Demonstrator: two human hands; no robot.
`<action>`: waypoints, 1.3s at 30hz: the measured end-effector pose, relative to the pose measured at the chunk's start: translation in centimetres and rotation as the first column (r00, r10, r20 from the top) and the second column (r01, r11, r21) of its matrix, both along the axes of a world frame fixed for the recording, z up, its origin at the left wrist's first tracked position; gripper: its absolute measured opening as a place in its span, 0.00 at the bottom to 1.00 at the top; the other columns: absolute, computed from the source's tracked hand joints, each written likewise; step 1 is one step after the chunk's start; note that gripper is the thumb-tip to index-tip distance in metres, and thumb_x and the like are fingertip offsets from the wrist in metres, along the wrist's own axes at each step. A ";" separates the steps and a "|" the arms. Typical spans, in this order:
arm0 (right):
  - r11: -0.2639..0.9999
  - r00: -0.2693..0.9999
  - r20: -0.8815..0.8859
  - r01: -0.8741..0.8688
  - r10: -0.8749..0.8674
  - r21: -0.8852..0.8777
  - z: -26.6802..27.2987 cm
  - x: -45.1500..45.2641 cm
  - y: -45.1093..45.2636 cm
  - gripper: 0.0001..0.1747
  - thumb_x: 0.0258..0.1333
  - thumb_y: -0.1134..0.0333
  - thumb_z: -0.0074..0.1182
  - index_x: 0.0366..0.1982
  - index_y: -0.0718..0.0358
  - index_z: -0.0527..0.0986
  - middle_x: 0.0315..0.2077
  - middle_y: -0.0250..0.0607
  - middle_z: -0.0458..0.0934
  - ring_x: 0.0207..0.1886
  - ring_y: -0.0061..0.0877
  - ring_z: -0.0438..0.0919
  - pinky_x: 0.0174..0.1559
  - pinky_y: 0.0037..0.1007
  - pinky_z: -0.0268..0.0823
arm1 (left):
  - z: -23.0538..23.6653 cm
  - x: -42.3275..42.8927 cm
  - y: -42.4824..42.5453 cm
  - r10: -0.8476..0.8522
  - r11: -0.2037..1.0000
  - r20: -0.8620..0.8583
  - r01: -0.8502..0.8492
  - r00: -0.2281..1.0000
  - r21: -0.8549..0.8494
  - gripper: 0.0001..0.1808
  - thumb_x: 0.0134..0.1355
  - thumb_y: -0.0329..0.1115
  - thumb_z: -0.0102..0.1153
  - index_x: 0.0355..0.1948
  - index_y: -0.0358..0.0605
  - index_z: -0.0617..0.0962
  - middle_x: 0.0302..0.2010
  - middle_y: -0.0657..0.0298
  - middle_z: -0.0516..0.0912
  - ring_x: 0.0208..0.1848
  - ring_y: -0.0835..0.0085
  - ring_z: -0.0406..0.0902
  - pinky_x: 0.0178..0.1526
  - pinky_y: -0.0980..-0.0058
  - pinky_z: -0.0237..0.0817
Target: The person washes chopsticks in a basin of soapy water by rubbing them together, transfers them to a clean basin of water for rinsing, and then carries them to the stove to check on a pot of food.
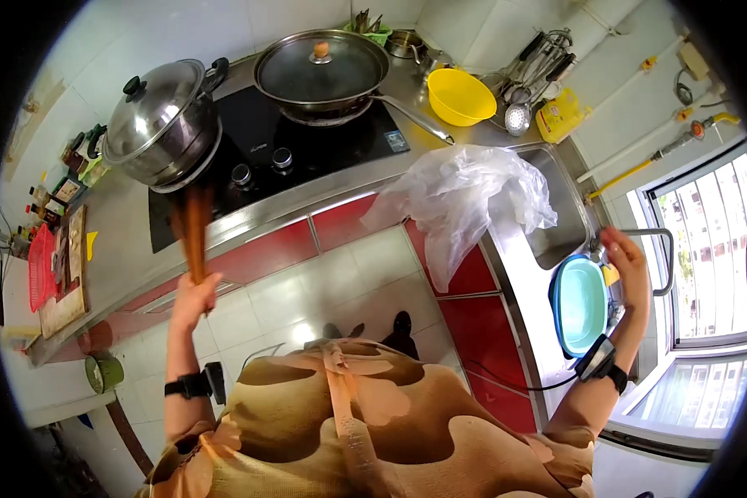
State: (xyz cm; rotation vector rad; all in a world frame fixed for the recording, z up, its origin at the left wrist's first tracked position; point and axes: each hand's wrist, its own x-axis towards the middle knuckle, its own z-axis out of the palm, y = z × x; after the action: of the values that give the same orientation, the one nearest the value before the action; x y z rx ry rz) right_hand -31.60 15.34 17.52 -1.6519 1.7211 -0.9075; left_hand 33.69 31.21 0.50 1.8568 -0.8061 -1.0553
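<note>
My left hand (193, 300) is closed around a blurred bundle of brown sticks (194, 233), perhaps chopsticks, held over the counter's front edge below a lidded steel pot (162, 121). My right hand (625, 261) is raised beside the sink faucet (663, 255), at the far right; whether its fingertips touch the faucet cannot be told. Near that hand, a light-blue basin (582, 308) stands on the counter by the steel sink (560, 243). A crumpled clear plastic bag (467, 193) lies over the counter corner and partly over the sink, hanging down in front of the red cabinets.
A lidded wok (324, 75) sits on the black cooktop (305, 155), its handle pointing right. Behind the sink are a yellow bowl (460, 98), a slotted ladle (518, 117) and a yellow jug (560, 115). A cutting board (68, 305) and red basket (42, 267) lie at left.
</note>
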 end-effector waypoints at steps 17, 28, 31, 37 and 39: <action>0.894 0.684 -0.619 -0.443 0.386 0.067 3.5 16.5 -19.6 0.15 0.50 0.69 0.52 0.41 0.68 0.74 0.31 0.41 0.79 0.34 0.22 0.76 0.39 0.26 0.67 | -1.3 3.8 8.9 0.319 0.946 0.184 -0.325 0.930 0.003 0.14 0.54 0.37 0.58 0.19 0.45 0.68 0.10 0.71 0.65 0.11 0.82 0.62 0.15 0.81 0.54; 0.752 0.483 -0.577 -0.422 0.659 0.506 4.1 33.2 -41.7 0.21 0.51 0.59 0.52 0.47 0.61 0.72 0.33 0.35 0.78 0.26 0.21 0.74 0.26 0.28 0.68 | -1.8 2.4 9.9 0.633 0.734 0.302 -0.677 0.713 0.060 0.13 0.53 0.36 0.59 0.20 0.44 0.69 0.09 0.70 0.65 0.09 0.81 0.61 0.12 0.80 0.53; 0.679 0.523 -0.461 -0.370 0.717 0.635 -0.5 36.9 -46.5 0.30 0.53 0.57 0.50 0.57 0.59 0.61 0.35 0.35 0.76 0.25 0.21 0.74 0.26 0.28 0.69 | 0.4 0.8 7.3 0.722 0.654 0.275 -0.756 0.635 0.026 0.13 0.54 0.37 0.59 0.20 0.46 0.68 0.08 0.71 0.64 0.09 0.82 0.60 0.12 0.80 0.52; 0.673 0.582 -0.379 -0.447 0.719 0.590 -6.8 43.4 -52.1 0.20 0.53 0.57 0.52 0.33 0.69 0.67 0.22 0.38 0.72 0.19 0.22 0.70 0.20 0.23 0.66 | 1.4 -1.8 7.1 0.763 0.536 0.393 -0.842 0.514 0.062 0.16 0.54 0.37 0.58 0.17 0.46 0.65 0.09 0.71 0.63 0.10 0.82 0.60 0.14 0.78 0.52; 0.659 0.555 -0.390 -0.446 0.735 0.606 -8.6 45.3 -54.2 0.25 0.50 0.57 0.56 0.39 0.71 0.67 0.18 0.36 0.70 0.17 0.21 0.68 0.18 0.23 0.64 | 2.1 -2.8 6.4 0.769 0.489 0.440 -0.870 0.463 0.061 0.16 0.54 0.36 0.59 0.17 0.45 0.66 0.09 0.71 0.63 0.10 0.82 0.59 0.14 0.79 0.51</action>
State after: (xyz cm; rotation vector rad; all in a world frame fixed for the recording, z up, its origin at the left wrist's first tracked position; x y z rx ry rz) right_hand 13.68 -38.87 8.96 -2.1114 1.3428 0.4100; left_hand 30.84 37.61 2.58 2.3182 0.1825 -0.1621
